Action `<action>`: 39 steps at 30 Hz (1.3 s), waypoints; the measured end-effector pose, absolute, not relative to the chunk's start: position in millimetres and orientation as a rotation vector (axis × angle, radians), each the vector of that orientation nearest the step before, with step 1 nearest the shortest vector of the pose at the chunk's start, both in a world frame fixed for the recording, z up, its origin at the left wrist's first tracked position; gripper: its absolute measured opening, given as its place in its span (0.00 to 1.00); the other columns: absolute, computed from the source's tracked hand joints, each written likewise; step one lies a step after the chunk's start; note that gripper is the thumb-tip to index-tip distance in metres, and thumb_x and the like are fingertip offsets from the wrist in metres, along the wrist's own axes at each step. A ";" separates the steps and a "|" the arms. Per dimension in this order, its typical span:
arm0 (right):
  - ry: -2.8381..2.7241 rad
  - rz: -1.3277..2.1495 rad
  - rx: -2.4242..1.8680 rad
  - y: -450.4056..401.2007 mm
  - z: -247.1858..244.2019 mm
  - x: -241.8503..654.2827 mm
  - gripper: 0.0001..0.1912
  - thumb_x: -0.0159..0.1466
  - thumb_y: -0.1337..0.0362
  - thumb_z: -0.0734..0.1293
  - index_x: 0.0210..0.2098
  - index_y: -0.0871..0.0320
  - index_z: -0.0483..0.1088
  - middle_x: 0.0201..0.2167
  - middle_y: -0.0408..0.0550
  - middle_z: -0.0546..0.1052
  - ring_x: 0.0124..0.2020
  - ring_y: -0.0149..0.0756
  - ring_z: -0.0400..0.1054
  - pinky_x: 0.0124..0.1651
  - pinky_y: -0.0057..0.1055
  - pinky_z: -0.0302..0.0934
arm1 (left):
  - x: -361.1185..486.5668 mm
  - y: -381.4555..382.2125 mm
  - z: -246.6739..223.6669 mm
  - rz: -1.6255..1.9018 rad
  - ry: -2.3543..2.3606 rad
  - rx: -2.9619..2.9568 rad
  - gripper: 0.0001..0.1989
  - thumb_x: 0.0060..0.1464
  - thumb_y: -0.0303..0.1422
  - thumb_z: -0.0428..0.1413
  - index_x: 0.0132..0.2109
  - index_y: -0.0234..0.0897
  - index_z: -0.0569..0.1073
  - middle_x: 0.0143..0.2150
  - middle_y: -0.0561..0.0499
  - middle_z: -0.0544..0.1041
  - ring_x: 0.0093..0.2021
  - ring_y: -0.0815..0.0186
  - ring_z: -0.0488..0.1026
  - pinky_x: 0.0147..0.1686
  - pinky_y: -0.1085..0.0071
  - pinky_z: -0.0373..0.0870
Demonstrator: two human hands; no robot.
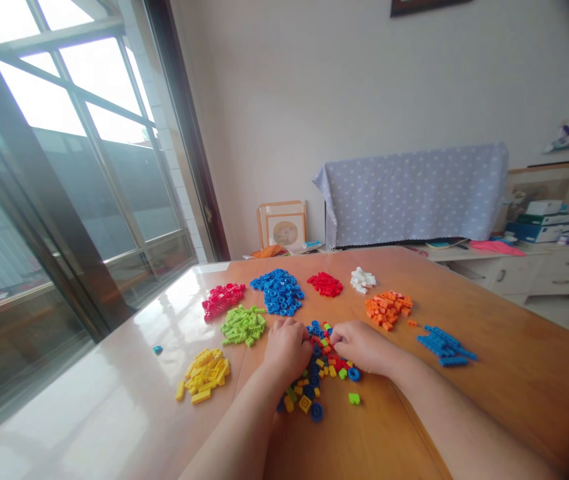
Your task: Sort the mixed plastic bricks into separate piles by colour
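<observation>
A mixed pile of small bricks point(319, 363) in blue, yellow, red, orange and green lies between my hands. My left hand point(287, 347) rests against the pile's left side with its fingers curled; what they hold, if anything, is hidden. At the upper right of the pile, my right hand point(362, 345) has its fingers pressed together over red pieces, and I cannot make out anything in them. A single green brick point(354, 399) lies apart on the near side. Dark blue round pieces point(316, 411) and a yellow square brick point(305, 403) sit at the near edge.
Around the mixed pile are single-colour piles: yellow point(207, 375), light green point(243, 325), crimson point(222, 300), blue point(278, 291), red point(325, 284), white point(363, 280), orange point(388, 309) and long blue pieces point(445, 345). A small blue piece point(158, 349) lies left on the table point(129, 413).
</observation>
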State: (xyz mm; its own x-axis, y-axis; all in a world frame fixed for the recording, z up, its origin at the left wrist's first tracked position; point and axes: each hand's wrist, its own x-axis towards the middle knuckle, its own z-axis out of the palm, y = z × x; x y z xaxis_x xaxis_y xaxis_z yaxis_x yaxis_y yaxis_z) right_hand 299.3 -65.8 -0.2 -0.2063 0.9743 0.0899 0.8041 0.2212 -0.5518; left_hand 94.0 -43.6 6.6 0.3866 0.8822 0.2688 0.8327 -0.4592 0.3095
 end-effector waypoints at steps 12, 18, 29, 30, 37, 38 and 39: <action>-2.075 0.540 -1.661 -62.8 -7.5 299.2 0.06 0.54 0.66 0.65 0.30 0.55 0.75 0.25 0.41 0.77 0.28 0.32 0.67 0.29 0.25 0.50 | 92.9 -46.2 8.1 0.594 1.610 2.508 0.08 0.47 0.29 0.53 0.34 0.40 0.77 0.41 0.45 0.75 0.47 0.54 0.66 0.43 0.63 0.60; -2.045 0.419 -1.563 -62.8 -4.9 295.7 0.04 0.55 0.66 0.64 0.27 0.56 0.72 0.26 0.42 0.76 0.30 0.32 0.66 0.31 0.25 0.51 | 92.7 -42.2 4.6 0.725 1.554 2.529 0.07 0.47 0.27 0.54 0.35 0.40 0.73 0.40 0.47 0.74 0.47 0.56 0.66 0.43 0.65 0.60; -1.870 0.509 -1.422 -69.9 2.3 280.1 0.03 0.57 0.66 0.64 0.32 0.55 0.69 0.24 0.39 0.72 0.27 0.30 0.65 0.29 0.25 0.55 | 100.4 -41.3 3.5 0.940 1.274 2.296 0.09 0.45 0.22 0.51 0.35 0.38 0.70 0.31 0.54 0.72 0.32 0.69 0.67 0.31 0.75 0.59; -1.846 0.554 -1.408 -69.3 1.1 278.5 0.03 0.58 0.65 0.64 0.32 0.55 0.69 0.23 0.39 0.72 0.26 0.30 0.65 0.29 0.25 0.55 | 101.2 -40.4 1.8 0.960 1.236 2.253 0.10 0.45 0.22 0.51 0.35 0.37 0.71 0.31 0.54 0.73 0.32 0.69 0.67 0.31 0.75 0.59; -1.440 1.105 -1.303 -67.6 0.1 265.0 0.07 0.59 0.61 0.64 0.34 0.57 0.69 0.25 0.41 0.74 0.26 0.32 0.71 0.30 0.27 0.65 | 106.2 -37.3 1.5 0.991 1.045 1.687 0.08 0.46 0.29 0.57 0.36 0.32 0.76 0.28 0.52 0.74 0.27 0.71 0.67 0.28 0.76 0.60; -1.396 1.142 -1.288 -68.2 1.3 264.0 0.06 0.59 0.62 0.65 0.35 0.57 0.69 0.25 0.42 0.75 0.27 0.32 0.71 0.31 0.27 0.66 | 106.4 -38.9 4.0 0.983 1.013 1.619 0.09 0.46 0.30 0.59 0.37 0.31 0.77 0.29 0.51 0.75 0.27 0.70 0.67 0.28 0.75 0.61; -1.363 1.169 -1.278 -68.9 2.7 263.3 0.06 0.58 0.62 0.65 0.35 0.57 0.69 0.26 0.42 0.75 0.27 0.32 0.71 0.31 0.27 0.66 | 106.4 -40.8 6.9 0.969 0.974 1.565 0.11 0.46 0.32 0.60 0.37 0.31 0.77 0.30 0.49 0.76 0.28 0.69 0.69 0.29 0.75 0.62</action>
State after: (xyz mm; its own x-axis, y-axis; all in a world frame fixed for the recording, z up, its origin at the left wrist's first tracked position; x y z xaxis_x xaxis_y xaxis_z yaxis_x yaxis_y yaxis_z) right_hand 263.3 -68.9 2.7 -0.0566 0.9984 0.0087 0.1428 0.0167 -0.9896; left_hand 106.4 -40.8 6.9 0.3514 0.9294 0.1132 0.1175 -0.1637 0.9795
